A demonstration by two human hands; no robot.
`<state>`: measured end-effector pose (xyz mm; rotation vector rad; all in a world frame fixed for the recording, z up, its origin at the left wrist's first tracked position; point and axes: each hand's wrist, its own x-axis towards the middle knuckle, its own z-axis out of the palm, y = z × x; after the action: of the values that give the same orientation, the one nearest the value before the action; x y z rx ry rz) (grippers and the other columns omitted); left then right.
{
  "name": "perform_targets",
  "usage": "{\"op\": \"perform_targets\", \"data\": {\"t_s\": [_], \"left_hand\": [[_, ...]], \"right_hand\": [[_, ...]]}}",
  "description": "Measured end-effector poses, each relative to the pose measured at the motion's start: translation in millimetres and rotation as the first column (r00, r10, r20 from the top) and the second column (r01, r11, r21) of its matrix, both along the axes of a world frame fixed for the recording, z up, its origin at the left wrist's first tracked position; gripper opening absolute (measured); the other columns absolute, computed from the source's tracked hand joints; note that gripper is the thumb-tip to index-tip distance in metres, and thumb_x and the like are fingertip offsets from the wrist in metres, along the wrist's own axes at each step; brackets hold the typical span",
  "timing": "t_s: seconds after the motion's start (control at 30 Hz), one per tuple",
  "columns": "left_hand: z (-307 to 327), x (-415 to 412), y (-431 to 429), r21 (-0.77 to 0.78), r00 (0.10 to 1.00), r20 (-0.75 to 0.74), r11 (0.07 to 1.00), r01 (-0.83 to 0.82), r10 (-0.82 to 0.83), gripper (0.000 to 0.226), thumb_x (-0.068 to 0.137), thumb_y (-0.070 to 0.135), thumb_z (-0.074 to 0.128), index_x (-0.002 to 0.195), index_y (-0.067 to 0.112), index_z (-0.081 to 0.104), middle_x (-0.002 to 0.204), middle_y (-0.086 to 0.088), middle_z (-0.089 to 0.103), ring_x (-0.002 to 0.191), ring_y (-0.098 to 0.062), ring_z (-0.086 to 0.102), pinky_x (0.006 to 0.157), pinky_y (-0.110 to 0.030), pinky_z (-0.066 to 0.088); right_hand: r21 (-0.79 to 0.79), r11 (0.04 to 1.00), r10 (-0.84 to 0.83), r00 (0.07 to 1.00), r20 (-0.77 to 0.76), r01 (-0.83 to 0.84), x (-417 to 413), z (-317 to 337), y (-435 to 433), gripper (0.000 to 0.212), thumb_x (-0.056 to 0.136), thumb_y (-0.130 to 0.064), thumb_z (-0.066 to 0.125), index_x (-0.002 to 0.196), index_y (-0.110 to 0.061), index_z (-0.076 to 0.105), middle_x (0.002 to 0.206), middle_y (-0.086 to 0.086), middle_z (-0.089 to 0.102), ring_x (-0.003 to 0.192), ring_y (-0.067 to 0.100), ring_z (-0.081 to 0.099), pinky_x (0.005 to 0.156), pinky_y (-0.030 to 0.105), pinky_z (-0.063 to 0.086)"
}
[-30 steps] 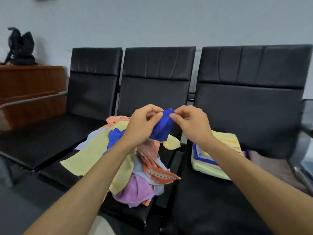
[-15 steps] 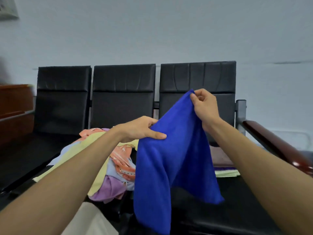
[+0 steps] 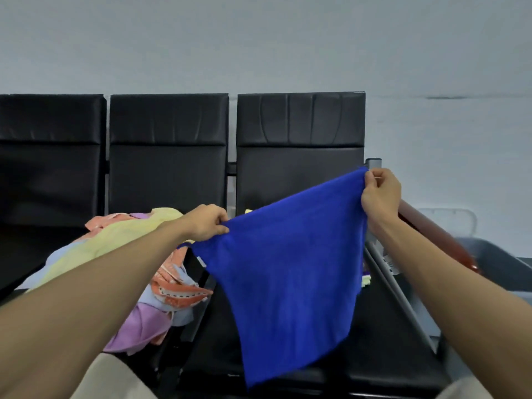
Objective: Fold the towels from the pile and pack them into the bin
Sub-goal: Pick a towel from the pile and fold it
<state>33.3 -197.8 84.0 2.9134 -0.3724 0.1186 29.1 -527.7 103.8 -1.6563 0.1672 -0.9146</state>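
Fingers (image 3: 221, 219) of my left hand (image 3: 205, 224) are pinching one upper corner of the blue towel (image 3: 288, 277); fingers (image 3: 374, 180) of my right hand (image 3: 380, 195) are curling round the other upper corner, higher up and further right. Both hands are holding cloth, neither lying slack. Item one, the blue towel: I am seeing it hanging spread between the two hands, its top edge slanting upward to the right, its lower part tapering to a point in front of the right-hand seat cushion, clear of the pile. Item two, the pile of towels (image 3: 121, 240): it is lying loose on the middle seat of the row of black seats (image 3: 168, 168), under my left forearm, showing yellow, orange patterned, pale blue and lilac cloth. Item three, a sliver of pale yellow and purple cloth (image 3: 366, 280): it is peeking out at the blue towel's right edge on the right seat; I cannot tell how it is lying. Item four, a reddish-brown armrest (image 3: 431, 234): it is running beside my right forearm. Item five, the grey bin (image 3: 498, 256): it is standing beyond that armrest at the far right, only partly in view, its contents hidden from me.
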Motion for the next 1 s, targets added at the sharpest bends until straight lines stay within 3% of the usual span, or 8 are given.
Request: {"op": "perform_targets", "data": {"t_s": [0.13, 0.27, 0.33, 0.47, 0.53, 0.67, 0.83, 1.0], "left_hand": [[12.5, 3.5, -4.3, -0.091, 0.965, 0.23, 0.99, -0.11, 0.129, 0.012, 0.098, 0.021, 0.05, 0.106, 0.017, 0.057, 0.112, -0.004, 0.062, 0.103, -0.027, 0.059, 0.09, -0.042, 0.046], [28.2, -11.1, -8.4, -0.395, 0.889, 0.421, 0.919, 0.003, 0.178, 0.013, 0.099, 0.024, 0.052, 0.104, 0.015, 0.06, 0.103, -0.006, 0.067, 0.094, -0.028, 0.06, 0.084, -0.043, 0.049], [34.5, -21.4, -7.3, -0.429, 0.903, 0.417, 0.898, 0.099, 0.099, 0.012, 0.097, 0.023, 0.056, 0.102, 0.017, 0.065, 0.098, -0.003, 0.069, 0.092, -0.022, 0.061, 0.082, -0.038, 0.049], [23.6, -47.2, -1.0, -0.418, 0.961, 0.262, 0.888, 0.194, -0.087, 0.007, 0.093, 0.019, 0.063, 0.093, 0.018, 0.07, 0.075, 0.004, 0.068, 0.065, -0.002, 0.06, 0.06, -0.019, 0.048], [7.5, -55.3, 1.0, -0.366, 0.974, 0.167, 0.907, 0.207, -0.154, 0.005, 0.091, 0.016, 0.066, 0.091, 0.018, 0.07, 0.064, 0.015, 0.066, 0.062, 0.003, 0.057, 0.061, -0.011, 0.04], [-39.3, -65.7, 2.1, -0.227, 0.932, -0.202, 0.94, 0.256, -0.302, 0.008, 0.089, 0.016, 0.068, 0.09, 0.024, 0.07, 0.083, 0.009, 0.071, 0.075, -0.002, 0.062, 0.07, -0.017, 0.047], [-86.3, -63.8, 1.7, -0.144, 0.77, -0.545, 0.942, 0.304, -0.332, 0.018, 0.089, 0.017, 0.068, 0.095, 0.034, 0.067, 0.108, 0.0, 0.069, 0.097, -0.009, 0.063, 0.092, -0.028, 0.05], [-95.9, -41.9, 2.3, -0.216, 0.75, -0.571, 0.943, 0.255, -0.334, 0.016, 0.094, 0.019, 0.061, 0.096, 0.032, 0.071, 0.106, -0.004, 0.071, 0.098, -0.021, 0.066, 0.093, -0.048, 0.051]], "right_hand": [[0.026, 0.999, -0.025, 0.998, 0.06, 0.024, -5.7, 10.3, -10.5, 0.012, 0.102, -0.016, 0.04, 0.096, -0.015, 0.05, 0.079, -0.011, 0.051, 0.069, 0.002, 0.046, 0.06, 0.013, 0.037], [0.01, 1.0, -0.013, 0.997, 0.072, 0.013, -14.7, 5.7, -21.2, 0.011, 0.103, -0.019, 0.039, 0.098, -0.017, 0.048, 0.091, -0.003, 0.055, 0.078, 0.01, 0.05, 0.071, 0.022, 0.041], [-0.007, 1.0, 0.016, 0.999, 0.027, -0.016, -20.2, -0.9, -29.1, 0.011, 0.103, -0.02, 0.038, 0.099, -0.016, 0.048, 0.096, 0.001, 0.055, 0.082, 0.014, 0.05, 0.076, 0.028, 0.043], [-0.031, 0.986, 0.152, 0.969, -0.193, -0.161, -39.9, -33.0, -47.6, 0.018, 0.1, -0.019, 0.041, 0.086, -0.018, 0.052, 0.092, 0.007, 0.056, 0.083, 0.019, 0.053, 0.078, 0.042, 0.049], [-0.023, 0.954, 0.276, 0.908, -0.315, -0.298, -53.6, -52.5, -52.9, 0.023, 0.1, -0.016, 0.042, 0.08, -0.018, 0.053, 0.084, 0.008, 0.055, 0.076, 0.02, 0.052, 0.068, 0.037, 0.047], [0.033, 0.848, 0.427, 0.647, -0.632, -0.528, -78.0, -94.3, -61.6, 0.026, 0.103, -0.013, 0.042, 0.078, -0.016, 0.051, 0.071, 0.005, 0.052, 0.063, 0.017, 0.053, 0.058, 0.029, 0.049], [0.155, 0.724, 0.445, 0.284, -0.849, -0.672, -80.7, -132.4, -72.7, 0.017, 0.103, -0.015, 0.042, 0.091, -0.012, 0.054, 0.078, 0.009, 0.06, 0.067, 0.023, 0.059, 0.067, 0.036, 0.051], [0.073, 0.786, 0.374, 0.379, -0.847, -0.614, -63.1, -149.1, -71.0, 0.017, 0.104, -0.016, 0.04, 0.097, -0.007, 0.054, 0.09, 0.015, 0.058, 0.076, 0.026, 0.061, 0.061, 0.036, 0.054]]}}
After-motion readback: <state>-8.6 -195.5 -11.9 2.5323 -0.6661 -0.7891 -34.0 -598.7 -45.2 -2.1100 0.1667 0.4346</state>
